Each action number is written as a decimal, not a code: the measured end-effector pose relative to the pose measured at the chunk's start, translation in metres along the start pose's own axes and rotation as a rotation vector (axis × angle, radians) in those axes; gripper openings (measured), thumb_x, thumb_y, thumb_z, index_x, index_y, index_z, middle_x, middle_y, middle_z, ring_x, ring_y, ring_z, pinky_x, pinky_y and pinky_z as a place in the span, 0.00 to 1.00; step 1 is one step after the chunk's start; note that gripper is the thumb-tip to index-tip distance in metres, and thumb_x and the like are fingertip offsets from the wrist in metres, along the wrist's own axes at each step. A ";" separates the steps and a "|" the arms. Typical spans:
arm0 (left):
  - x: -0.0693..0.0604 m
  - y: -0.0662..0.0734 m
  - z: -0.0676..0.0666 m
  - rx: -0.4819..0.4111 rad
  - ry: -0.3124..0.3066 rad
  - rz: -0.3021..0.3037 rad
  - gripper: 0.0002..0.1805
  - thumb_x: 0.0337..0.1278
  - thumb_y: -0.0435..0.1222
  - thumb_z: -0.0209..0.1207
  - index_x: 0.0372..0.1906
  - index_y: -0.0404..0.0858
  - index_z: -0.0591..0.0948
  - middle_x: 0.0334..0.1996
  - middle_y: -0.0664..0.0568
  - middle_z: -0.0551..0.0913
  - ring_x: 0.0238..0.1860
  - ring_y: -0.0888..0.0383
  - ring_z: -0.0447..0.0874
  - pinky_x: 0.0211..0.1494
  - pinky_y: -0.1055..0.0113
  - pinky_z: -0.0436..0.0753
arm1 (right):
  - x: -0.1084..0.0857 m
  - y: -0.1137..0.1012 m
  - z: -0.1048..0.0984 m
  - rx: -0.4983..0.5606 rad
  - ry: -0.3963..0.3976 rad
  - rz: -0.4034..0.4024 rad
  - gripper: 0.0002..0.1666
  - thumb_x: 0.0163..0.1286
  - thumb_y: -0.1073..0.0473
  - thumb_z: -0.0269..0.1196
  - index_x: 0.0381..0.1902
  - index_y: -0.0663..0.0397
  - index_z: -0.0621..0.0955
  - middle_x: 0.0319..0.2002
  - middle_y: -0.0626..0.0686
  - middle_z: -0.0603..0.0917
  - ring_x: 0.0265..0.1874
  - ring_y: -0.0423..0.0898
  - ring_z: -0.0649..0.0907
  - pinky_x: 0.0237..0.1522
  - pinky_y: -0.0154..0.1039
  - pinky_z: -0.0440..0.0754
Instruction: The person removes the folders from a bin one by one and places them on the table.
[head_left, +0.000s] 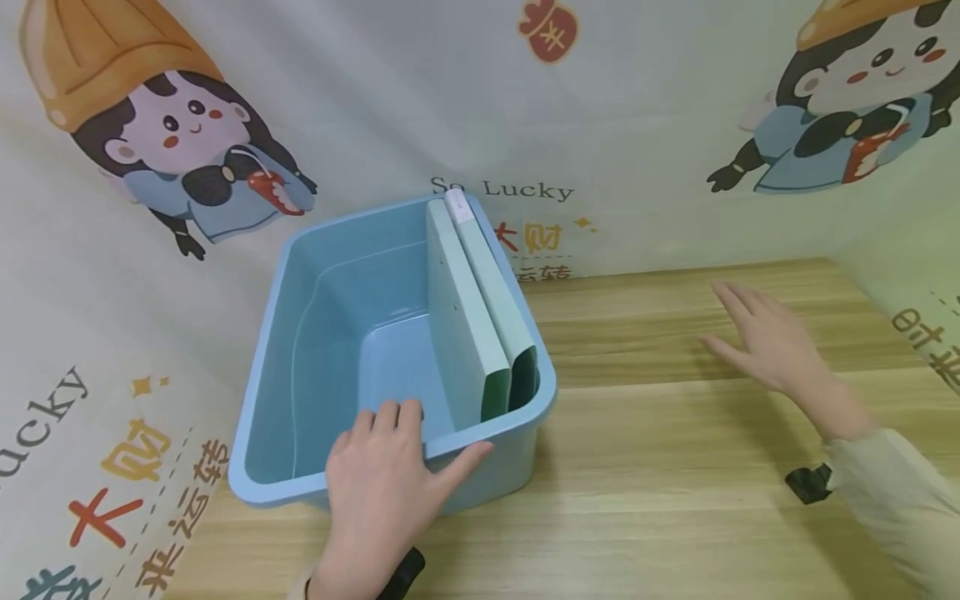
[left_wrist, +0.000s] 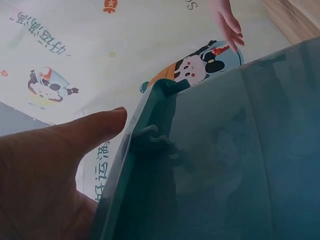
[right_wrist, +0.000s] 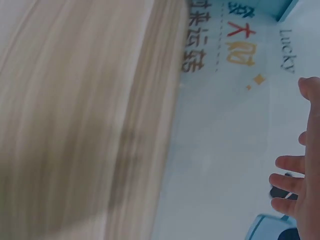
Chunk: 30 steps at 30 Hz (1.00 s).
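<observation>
The left hand grips the near rim of a light blue, rounded rectangular plastic tub — fingers hooked over the inner side, thumb outside. Two flat, pale green binders stand on edge, side by side, along the tub's right wall, beyond and rightward of that hand; the outer one has a whitish label at the tub's far end. The right hand hovers above a wood-grain table, well right of the tub — fingers extended, thumb spread apart.
</observation>
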<state>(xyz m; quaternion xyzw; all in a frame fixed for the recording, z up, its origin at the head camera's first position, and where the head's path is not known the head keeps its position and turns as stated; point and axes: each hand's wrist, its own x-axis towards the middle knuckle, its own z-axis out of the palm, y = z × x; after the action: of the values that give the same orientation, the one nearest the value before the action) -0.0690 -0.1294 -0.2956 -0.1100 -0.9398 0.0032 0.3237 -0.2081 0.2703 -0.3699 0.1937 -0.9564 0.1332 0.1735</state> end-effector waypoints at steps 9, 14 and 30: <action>-0.006 -0.001 -0.001 -0.009 -0.014 -0.018 0.36 0.34 0.70 0.52 0.15 0.37 0.66 0.12 0.53 0.64 0.13 0.56 0.61 0.15 0.69 0.56 | 0.019 -0.029 -0.005 0.115 0.083 -0.025 0.44 0.62 0.42 0.56 0.67 0.62 0.57 0.59 0.69 0.66 0.56 0.67 0.67 0.55 0.60 0.61; -0.008 -0.001 -0.001 0.001 -0.022 -0.023 0.36 0.33 0.69 0.54 0.16 0.37 0.68 0.12 0.53 0.65 0.13 0.56 0.62 0.15 0.69 0.56 | 0.028 -0.043 -0.007 0.195 0.142 -0.069 0.44 0.62 0.41 0.56 0.66 0.63 0.58 0.59 0.69 0.67 0.56 0.66 0.67 0.55 0.60 0.61; -0.010 -0.003 0.000 -0.019 0.021 -0.039 0.34 0.33 0.66 0.58 0.11 0.40 0.63 0.10 0.56 0.58 0.12 0.59 0.54 0.15 0.71 0.52 | 0.045 -0.083 -0.007 0.483 0.284 -0.119 0.43 0.54 0.50 0.64 0.65 0.59 0.63 0.56 0.62 0.72 0.55 0.58 0.71 0.53 0.56 0.67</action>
<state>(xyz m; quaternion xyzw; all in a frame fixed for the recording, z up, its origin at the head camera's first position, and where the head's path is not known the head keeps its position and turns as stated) -0.0617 -0.1341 -0.3012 -0.0947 -0.9382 -0.0133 0.3325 -0.2108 0.1844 -0.3312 0.2645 -0.8499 0.3727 0.2622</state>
